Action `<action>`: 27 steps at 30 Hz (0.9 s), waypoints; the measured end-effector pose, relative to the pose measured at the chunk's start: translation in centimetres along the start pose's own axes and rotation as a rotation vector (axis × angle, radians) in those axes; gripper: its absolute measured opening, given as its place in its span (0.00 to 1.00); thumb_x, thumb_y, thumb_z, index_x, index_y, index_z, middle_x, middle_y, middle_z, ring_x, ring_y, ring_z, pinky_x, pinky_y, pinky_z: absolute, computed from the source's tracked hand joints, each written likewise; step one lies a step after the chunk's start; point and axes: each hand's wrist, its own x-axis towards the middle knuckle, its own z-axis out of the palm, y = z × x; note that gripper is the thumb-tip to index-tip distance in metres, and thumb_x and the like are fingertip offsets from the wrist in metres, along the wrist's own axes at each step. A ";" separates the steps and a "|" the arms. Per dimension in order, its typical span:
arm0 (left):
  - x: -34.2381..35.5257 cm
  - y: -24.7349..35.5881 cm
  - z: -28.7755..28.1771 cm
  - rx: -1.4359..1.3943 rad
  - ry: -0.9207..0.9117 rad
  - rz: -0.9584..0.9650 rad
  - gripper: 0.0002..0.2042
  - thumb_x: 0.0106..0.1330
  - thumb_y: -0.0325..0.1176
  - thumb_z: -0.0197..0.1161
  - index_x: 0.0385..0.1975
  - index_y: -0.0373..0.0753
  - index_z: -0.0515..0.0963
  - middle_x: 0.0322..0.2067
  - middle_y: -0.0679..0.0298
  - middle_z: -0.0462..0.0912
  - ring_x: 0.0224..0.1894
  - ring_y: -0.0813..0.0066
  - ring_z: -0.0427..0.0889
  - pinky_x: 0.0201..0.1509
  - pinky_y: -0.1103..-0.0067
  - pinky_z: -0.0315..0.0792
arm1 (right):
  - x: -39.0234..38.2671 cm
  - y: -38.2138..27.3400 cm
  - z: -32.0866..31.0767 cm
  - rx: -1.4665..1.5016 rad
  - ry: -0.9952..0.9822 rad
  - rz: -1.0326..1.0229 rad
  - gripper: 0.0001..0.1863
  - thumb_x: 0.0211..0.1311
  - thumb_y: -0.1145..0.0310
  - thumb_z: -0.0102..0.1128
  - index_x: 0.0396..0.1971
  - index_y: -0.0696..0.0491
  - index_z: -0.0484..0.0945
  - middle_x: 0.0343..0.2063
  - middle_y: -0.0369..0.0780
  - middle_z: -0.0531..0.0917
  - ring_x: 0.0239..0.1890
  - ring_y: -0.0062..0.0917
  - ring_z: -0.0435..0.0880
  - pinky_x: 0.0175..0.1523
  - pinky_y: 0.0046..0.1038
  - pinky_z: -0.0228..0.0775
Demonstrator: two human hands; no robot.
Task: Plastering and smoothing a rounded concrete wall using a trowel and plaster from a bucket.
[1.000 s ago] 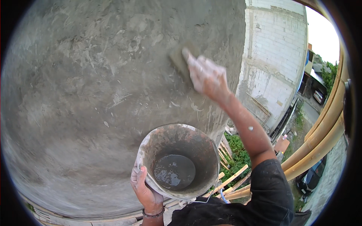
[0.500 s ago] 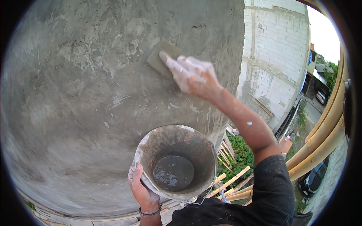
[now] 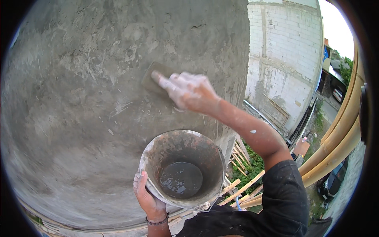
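Observation:
My right hand (image 3: 191, 93), coated with pale dried plaster, grips a flat grey rectangular pad (image 3: 151, 82) and presses it to the rough grey cement wall (image 3: 98, 98). Motion blurs the fingers a little, and part of the pad lies hidden beneath them. Low in front of me, my left hand (image 3: 151, 199) clasps the left side of a bucket (image 3: 189, 143), thumb up near its rim and the other fingers around the outside. Cement-smeared inside, the bucket tilts toward me and contains a shallow pool of grey liquid (image 3: 181, 179). Its wire handle hangs down on the right.
Thick bamboo poles (image 3: 331, 158) curve along the right side. Thinner bamboo pieces (image 3: 241, 191) and green plants lie far below, past the wall's right edge. Beyond stands a white block wall (image 3: 292, 47). A dark parked vehicle (image 3: 333, 179) shows at lower right.
My right hand has slid the pad down and to the left across the wall. The left hand and the bucket stay almost in place.

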 end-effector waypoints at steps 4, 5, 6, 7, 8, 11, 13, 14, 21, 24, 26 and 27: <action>-0.1 -0.4 0.7 0.007 -0.005 -0.028 0.10 0.72 0.28 0.58 0.48 0.31 0.80 0.47 0.57 0.85 0.48 0.68 0.84 0.55 0.73 0.75 | 0.9 12.0 -2.0 -0.110 0.102 0.442 0.19 0.72 0.66 0.53 0.57 0.54 0.81 0.32 0.41 0.81 0.31 0.25 0.82 0.31 0.26 0.78; -0.2 -0.4 0.8 0.010 -0.008 -0.035 0.10 0.72 0.28 0.58 0.48 0.31 0.80 0.47 0.57 0.85 0.48 0.68 0.84 0.55 0.73 0.75 | 1.6 14.4 -3.3 -0.064 0.143 0.621 0.19 0.73 0.66 0.53 0.59 0.55 0.81 0.49 0.49 0.87 0.46 0.33 0.90 0.45 0.30 0.85; -0.1 -0.3 0.9 0.009 -0.001 -0.033 0.10 0.72 0.28 0.58 0.48 0.31 0.80 0.47 0.57 0.85 0.49 0.68 0.84 0.55 0.73 0.75 | 1.6 15.2 -3.5 -0.063 0.144 0.623 0.19 0.73 0.66 0.53 0.59 0.55 0.81 0.49 0.49 0.87 0.46 0.33 0.90 0.45 0.30 0.85; -0.1 -0.2 0.9 0.007 0.005 -0.033 0.10 0.72 0.28 0.59 0.48 0.31 0.80 0.47 0.57 0.85 0.49 0.68 0.84 0.55 0.73 0.75 | 1.6 15.8 -3.7 -0.043 0.148 0.680 0.20 0.74 0.66 0.52 0.60 0.56 0.79 0.51 0.50 0.86 0.47 0.34 0.90 0.48 0.31 0.85; -0.2 -0.1 0.9 0.007 0.002 -0.036 0.10 0.72 0.28 0.59 0.48 0.31 0.80 0.47 0.57 0.85 0.49 0.68 0.84 0.55 0.73 0.75 | 1.5 16.2 -3.8 -0.025 0.152 0.737 0.21 0.74 0.65 0.51 0.62 0.56 0.77 0.54 0.51 0.84 0.49 0.35 0.89 0.51 0.33 0.84; 0.0 0.0 0.5 0.033 0.017 -0.015 0.11 0.72 0.28 0.59 0.48 0.31 0.80 0.46 0.58 0.85 0.48 0.68 0.83 0.55 0.73 0.75 | -2.4 9.5 -1.5 -0.037 0.183 0.465 0.20 0.68 0.69 0.59 0.59 0.55 0.80 0.24 0.39 0.84 0.23 0.23 0.83 0.24 0.25 0.76; -0.1 0.1 -0.2 0.016 0.008 -0.003 0.11 0.72 0.29 0.59 0.48 0.31 0.80 0.46 0.58 0.85 0.48 0.68 0.83 0.55 0.73 0.75 | -6.1 3.6 -2.1 0.051 0.043 0.360 0.24 0.65 0.71 0.60 0.62 0.54 0.78 0.28 0.39 0.84 0.26 0.22 0.84 0.28 0.23 0.78; 0.0 0.1 -0.1 0.013 0.005 -0.006 0.11 0.72 0.29 0.59 0.48 0.31 0.80 0.46 0.58 0.85 0.48 0.68 0.83 0.55 0.73 0.75 | -7.5 2.4 -2.2 0.078 -0.053 0.324 0.26 0.63 0.71 0.61 0.63 0.53 0.77 0.29 0.39 0.84 0.26 0.21 0.84 0.30 0.23 0.78; 0.2 -0.2 0.2 0.036 -0.010 -0.018 0.11 0.72 0.29 0.59 0.48 0.31 0.80 0.46 0.58 0.85 0.48 0.69 0.83 0.55 0.73 0.75 | -0.7 14.8 -2.2 -0.132 0.283 0.526 0.18 0.72 0.69 0.53 0.57 0.57 0.82 0.35 0.46 0.89 0.30 0.29 0.88 0.35 0.31 0.82; 0.3 -0.3 0.1 0.037 0.000 -0.024 0.11 0.72 0.29 0.59 0.49 0.31 0.80 0.46 0.59 0.85 0.48 0.69 0.83 0.55 0.73 0.75 | -1.0 15.7 -1.8 -0.164 0.313 0.501 0.19 0.73 0.68 0.53 0.58 0.59 0.81 0.33 0.45 0.89 0.28 0.27 0.88 0.33 0.28 0.80; 0.3 -0.2 -0.2 0.022 0.015 -0.021 0.11 0.72 0.29 0.58 0.49 0.31 0.80 0.46 0.59 0.85 0.48 0.69 0.83 0.55 0.73 0.75 | -2.2 11.3 -2.0 -0.087 0.230 0.535 0.21 0.70 0.69 0.56 0.60 0.58 0.79 0.29 0.41 0.87 0.27 0.23 0.85 0.31 0.24 0.79; 0.2 0.1 -0.3 0.033 0.003 -0.015 0.11 0.72 0.29 0.58 0.49 0.31 0.80 0.46 0.59 0.85 0.48 0.69 0.83 0.55 0.73 0.75 | -3.7 7.9 -2.1 0.007 0.161 0.534 0.23 0.67 0.70 0.58 0.61 0.57 0.78 0.27 0.40 0.86 0.26 0.24 0.85 0.31 0.25 0.79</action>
